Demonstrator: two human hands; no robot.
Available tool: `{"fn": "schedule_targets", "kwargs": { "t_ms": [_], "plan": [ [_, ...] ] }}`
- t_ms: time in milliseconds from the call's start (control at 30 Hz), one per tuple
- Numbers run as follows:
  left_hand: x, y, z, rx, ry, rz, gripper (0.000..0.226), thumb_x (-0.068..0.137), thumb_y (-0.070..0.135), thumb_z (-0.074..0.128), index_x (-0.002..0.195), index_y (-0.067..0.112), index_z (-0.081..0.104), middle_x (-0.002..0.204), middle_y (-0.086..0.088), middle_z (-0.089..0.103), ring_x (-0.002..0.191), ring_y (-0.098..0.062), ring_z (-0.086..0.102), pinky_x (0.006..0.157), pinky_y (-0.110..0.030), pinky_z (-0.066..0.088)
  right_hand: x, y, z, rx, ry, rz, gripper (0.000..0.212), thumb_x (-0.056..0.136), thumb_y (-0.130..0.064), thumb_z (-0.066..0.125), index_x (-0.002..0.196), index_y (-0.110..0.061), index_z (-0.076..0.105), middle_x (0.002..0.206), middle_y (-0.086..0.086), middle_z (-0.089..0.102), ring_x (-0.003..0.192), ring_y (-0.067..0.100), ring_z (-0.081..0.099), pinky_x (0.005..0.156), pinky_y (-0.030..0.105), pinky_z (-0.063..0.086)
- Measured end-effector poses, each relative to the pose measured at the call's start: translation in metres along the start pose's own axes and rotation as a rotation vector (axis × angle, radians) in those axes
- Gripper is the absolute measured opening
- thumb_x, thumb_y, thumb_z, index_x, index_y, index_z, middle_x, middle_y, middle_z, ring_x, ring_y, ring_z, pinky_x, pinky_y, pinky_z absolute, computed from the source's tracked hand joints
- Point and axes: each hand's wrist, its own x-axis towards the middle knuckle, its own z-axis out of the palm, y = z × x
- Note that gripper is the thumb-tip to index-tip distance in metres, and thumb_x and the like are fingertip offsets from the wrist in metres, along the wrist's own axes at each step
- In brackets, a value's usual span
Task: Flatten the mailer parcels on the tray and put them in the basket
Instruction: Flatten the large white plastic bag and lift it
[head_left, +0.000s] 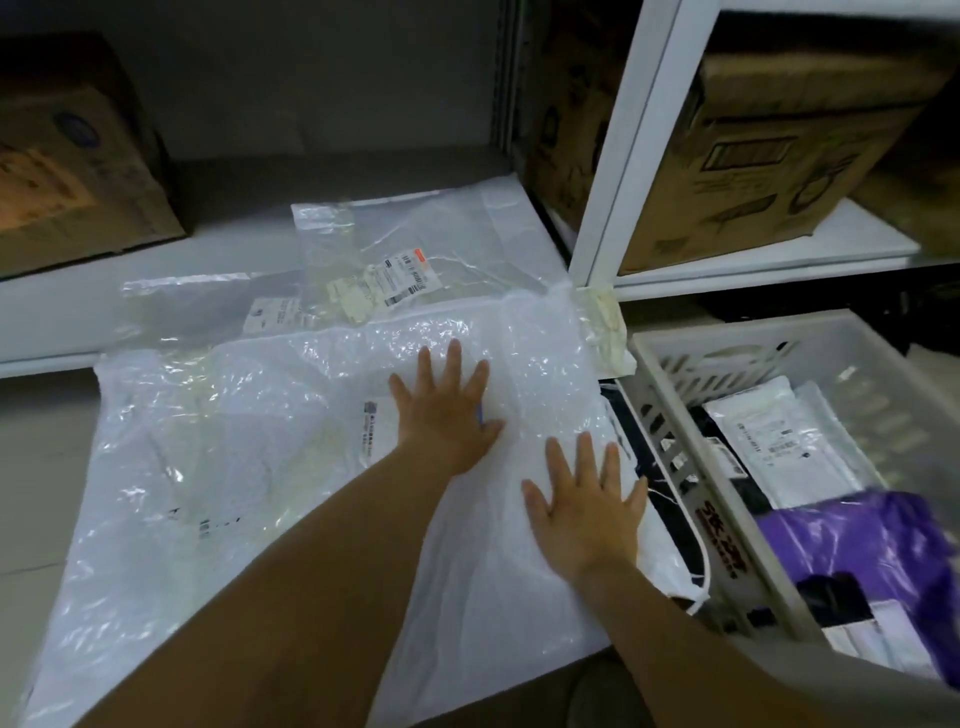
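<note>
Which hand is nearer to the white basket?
The right hand: it presses the white mailer close beside the basket. The left hand lies flat farther left.

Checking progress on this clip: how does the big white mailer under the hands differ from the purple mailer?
The big white mailer lies spread on the surface beside the basket, pressed by the left hand and right hand, both flat-palmed. The purple mailer already sits inside the basket, untouched and crumpled, and shows far less area. Both are glossy plastic.
</note>
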Motion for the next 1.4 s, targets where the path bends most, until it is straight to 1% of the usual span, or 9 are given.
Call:
{"fn": "schedule_targets", "kwargs": {
  "t_ms": [233, 367, 500, 633, 900, 1100, 1167, 1267, 1400],
  "plan": [
    [0.048, 0.039, 0.003, 0.132, -0.024, 0.087, 0.085, 0.087, 0.074, 0.022, 0.148, 0.032, -0.019, 0.156, -0.004, -0.027, 0.142, -0.039, -0.022, 0.111, -0.066, 0.001, 0.001, 0.001, 0.001, -0.011, 0.012, -0.009, 0.069, 0.090, -0.069, -0.002, 0.147, -0.036, -0.021, 0.158, 0.008, -0.023, 0.142, 0.034, -0.027, 0.116, 0.058, -0.007],
    [0.050, 0.048, 0.016, 0.179, 0.029, 0.212, 0.066, 0.095, 0.060, 0.018, 0.148, 0.039, -0.015, 0.157, -0.002, -0.025, 0.143, -0.038, -0.020, 0.110, -0.068, -0.001, 0.000, 0.001, 0.001, 0.018, 0.012, -0.015, 0.069, 0.091, -0.068, 0.000, 0.149, -0.036, -0.018, 0.158, 0.007, -0.024, 0.142, 0.033, -0.028, 0.116, 0.057, -0.008],
    [0.047, 0.049, 0.025, 0.207, 0.089, 0.303, 0.059, 0.101, 0.041, 0.024, 0.151, 0.031, -0.006, 0.160, 0.000, -0.016, 0.146, -0.030, -0.015, 0.111, -0.065, 0.000, -0.001, 0.000, -0.001, 0.020, 0.002, -0.021, 0.069, 0.091, -0.068, -0.001, 0.149, -0.036, -0.019, 0.157, 0.006, -0.025, 0.142, 0.033, -0.029, 0.116, 0.056, -0.011],
    [0.044, 0.047, 0.017, 0.245, 0.012, 0.429, 0.060, 0.100, 0.030, 0.028, 0.152, 0.032, -0.001, 0.160, 0.003, -0.014, 0.146, -0.028, -0.014, 0.113, -0.063, 0.000, 0.000, 0.000, 0.000, 0.006, -0.001, -0.014, 0.069, 0.091, -0.068, 0.001, 0.149, -0.037, -0.018, 0.159, 0.006, -0.023, 0.144, 0.032, -0.026, 0.116, 0.054, -0.012],
    [-0.011, 0.033, 0.001, 0.231, -0.081, 0.585, 0.049, 0.103, 0.040, 0.022, 0.150, 0.028, 0.016, 0.158, -0.003, 0.018, 0.147, -0.025, 0.009, 0.113, -0.061, 0.011, -0.002, 0.001, -0.002, -0.025, 0.013, -0.013, 0.071, 0.090, -0.068, 0.001, 0.151, -0.034, -0.015, 0.160, 0.006, -0.018, 0.145, 0.031, -0.020, 0.117, 0.054, -0.007],
    [-0.066, -0.005, -0.021, 0.082, 0.122, 0.390, 0.042, 0.100, 0.029, 0.032, 0.140, 0.017, 0.037, 0.139, -0.008, 0.044, 0.133, -0.026, 0.036, 0.115, -0.047, 0.018, 0.001, -0.001, -0.003, -0.038, -0.006, -0.013, 0.067, 0.094, -0.064, 0.007, 0.153, -0.034, -0.006, 0.162, 0.008, -0.007, 0.147, 0.034, -0.011, 0.116, 0.056, 0.000],
    [-0.080, -0.024, -0.024, 0.073, 0.121, 0.278, 0.042, 0.097, 0.022, 0.037, 0.139, 0.017, 0.038, 0.138, -0.008, 0.045, 0.131, -0.026, 0.038, 0.116, -0.046, 0.017, 0.002, -0.002, -0.009, -0.045, -0.008, -0.020, 0.061, 0.097, -0.059, 0.017, 0.150, -0.031, 0.011, 0.159, 0.012, 0.008, 0.147, 0.038, 0.005, 0.114, 0.058, 0.011],
    [-0.100, -0.056, -0.027, 0.053, 0.119, 0.121, 0.039, 0.093, 0.017, 0.042, 0.132, 0.020, 0.042, 0.131, -0.004, 0.047, 0.126, -0.024, 0.042, 0.117, -0.045, 0.016, 0.003, -0.005, -0.023, -0.031, 0.044, 0.056, 0.040, 0.092, -0.048, 0.035, 0.122, -0.023, 0.042, 0.131, 0.013, 0.041, 0.125, 0.033, 0.038, 0.100, 0.051, 0.039],
    [-0.129, -0.085, -0.032, 0.044, 0.077, -0.039, 0.044, 0.093, 0.014, 0.036, 0.136, 0.018, 0.037, 0.141, -0.006, 0.039, 0.133, -0.024, 0.035, 0.118, -0.046, 0.015, -0.005, -0.004, -0.041, 0.048, 0.013, 0.267, 0.046, 0.090, -0.040, 0.045, 0.129, -0.016, 0.044, 0.140, 0.018, 0.037, 0.130, 0.037, 0.034, 0.106, 0.051, 0.034]
  ]
}}
